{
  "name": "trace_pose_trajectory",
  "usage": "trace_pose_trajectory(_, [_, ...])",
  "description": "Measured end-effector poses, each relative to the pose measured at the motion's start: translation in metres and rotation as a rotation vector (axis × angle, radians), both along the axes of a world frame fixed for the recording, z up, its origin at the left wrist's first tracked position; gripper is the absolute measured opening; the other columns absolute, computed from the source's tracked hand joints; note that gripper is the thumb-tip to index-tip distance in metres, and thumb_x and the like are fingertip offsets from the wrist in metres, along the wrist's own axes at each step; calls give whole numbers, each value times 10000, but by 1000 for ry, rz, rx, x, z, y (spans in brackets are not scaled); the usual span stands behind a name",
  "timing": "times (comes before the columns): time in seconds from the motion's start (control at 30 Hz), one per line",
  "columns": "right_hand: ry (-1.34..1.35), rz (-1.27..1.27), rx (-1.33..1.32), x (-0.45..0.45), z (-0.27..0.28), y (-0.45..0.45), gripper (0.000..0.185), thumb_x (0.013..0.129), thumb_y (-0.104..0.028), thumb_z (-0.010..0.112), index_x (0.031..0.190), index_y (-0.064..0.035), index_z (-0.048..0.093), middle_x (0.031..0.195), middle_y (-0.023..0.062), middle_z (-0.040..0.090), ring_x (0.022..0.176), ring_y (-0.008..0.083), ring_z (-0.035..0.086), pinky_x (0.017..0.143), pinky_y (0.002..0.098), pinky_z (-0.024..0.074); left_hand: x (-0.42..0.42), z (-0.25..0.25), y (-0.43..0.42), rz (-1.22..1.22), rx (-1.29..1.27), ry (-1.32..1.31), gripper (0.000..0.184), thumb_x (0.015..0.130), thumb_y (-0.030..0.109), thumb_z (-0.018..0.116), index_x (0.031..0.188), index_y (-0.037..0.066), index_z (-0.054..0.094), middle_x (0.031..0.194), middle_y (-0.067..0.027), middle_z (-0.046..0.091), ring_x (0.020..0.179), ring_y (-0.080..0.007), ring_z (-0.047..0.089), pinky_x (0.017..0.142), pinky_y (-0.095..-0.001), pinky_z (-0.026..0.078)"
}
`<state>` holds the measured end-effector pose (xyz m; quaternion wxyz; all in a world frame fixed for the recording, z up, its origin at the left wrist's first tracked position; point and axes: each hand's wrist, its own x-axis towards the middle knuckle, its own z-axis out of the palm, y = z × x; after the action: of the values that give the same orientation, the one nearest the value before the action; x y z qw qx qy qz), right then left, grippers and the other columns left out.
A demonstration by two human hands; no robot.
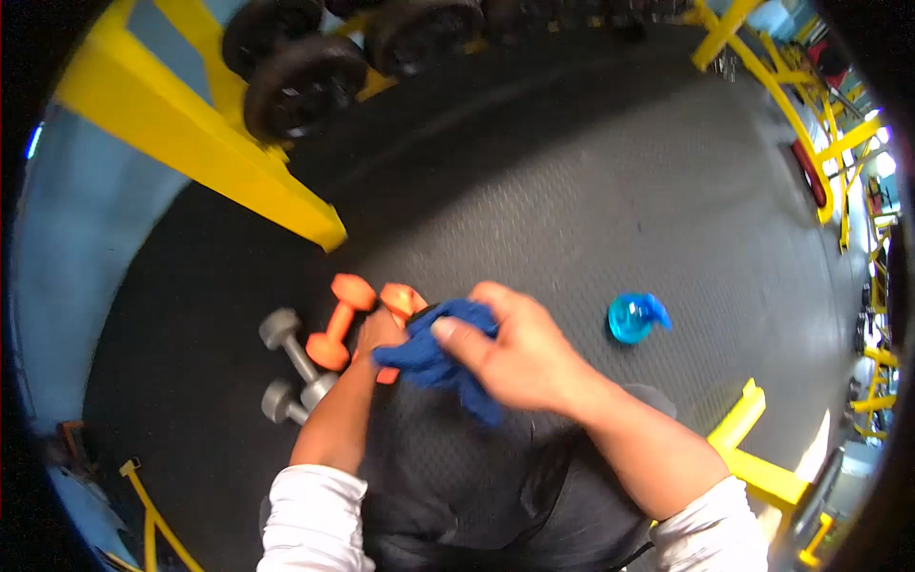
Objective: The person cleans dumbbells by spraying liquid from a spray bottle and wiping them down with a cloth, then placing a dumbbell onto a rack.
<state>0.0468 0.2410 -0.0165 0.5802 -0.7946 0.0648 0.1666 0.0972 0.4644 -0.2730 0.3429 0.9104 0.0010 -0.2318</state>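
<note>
Blue cloth [429,353], soft, bunched, pinched in my right grip [522,351], partly covering an orange dumbbell [400,299]. My left grip [378,334] at that dumbbell, half hidden; cannot tell if closed. Second orange dumbbell [339,322], hex-ended, and grey dumbbells [280,328] nearby on black textured floor [543,219]. Rounded turquoise bottle [628,319] well rightward, contents unclear. Yellow frame [214,157], blue wall [86,219] beyond.

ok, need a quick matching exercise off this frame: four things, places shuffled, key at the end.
Things
1. blue cloth
2. blue bottle
3. grey dumbbells
4. left hand

Places
A. on the floor, picture-left of the orange dumbbells
B. gripped in the right hand
C. at the orange dumbbells, partly hidden by the cloth
D. on the floor, picture-right of both hands

Pairs: 1-B, 2-D, 3-A, 4-C
</note>
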Motion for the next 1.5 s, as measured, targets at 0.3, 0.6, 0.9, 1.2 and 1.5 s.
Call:
trace_pose_trajectory(0.3, [-964,-142,-465,7,30,-24,337,721,-209,697,1008,-60,599,1186,224,536,1091,372,517,873,444,403,55,275,-91,-435,-634,96,287,738,123,653,1017,67,617,873,-32,627,787,-149,583,697,-313,482])
trace_pose_trajectory(0.6, [-1294,-27,-665,11,80,-11,543,532,-154,705,1044,-117,529,1150,192,517,1034,389,539,806,431,494,-7,326,-85,-537,-328,-339,311,695,71,623,1005,58,602,931,-143,653,914,-260,635,805,-383,498])
trace_pose_trajectory(0.9, [338,220,931,83,26,-45,289,843,-294,515,908,-38,632,830,80,677,709,199,648,693,349,541,-23,329,-64,-514,134,-599,245,663,80,637,889,7,578,890,-190,637,904,-363,611,778,-438,485])
trace_pose_trajectory(1.2, [-1012,-151,-36,20,79,22,331,643,-46,646,968,-70,589,876,82,603,785,202,587,720,334,478,35,265,-51,-320,-176,-861,340,678,31,618,1005,-21,542,1012,-233,593,970,-391,569,832,-463,465])
trace_pose_trajectory(1.5, [-140,-277,149,81,18,-41,261,856,-258,533,888,-30,658,787,49,652,759,158,585,723,307,457,18,278,-60,-432,-229,-683,306,648,14,598,951,59,591,938,-169,627,909,-362,605,754,-442,495])
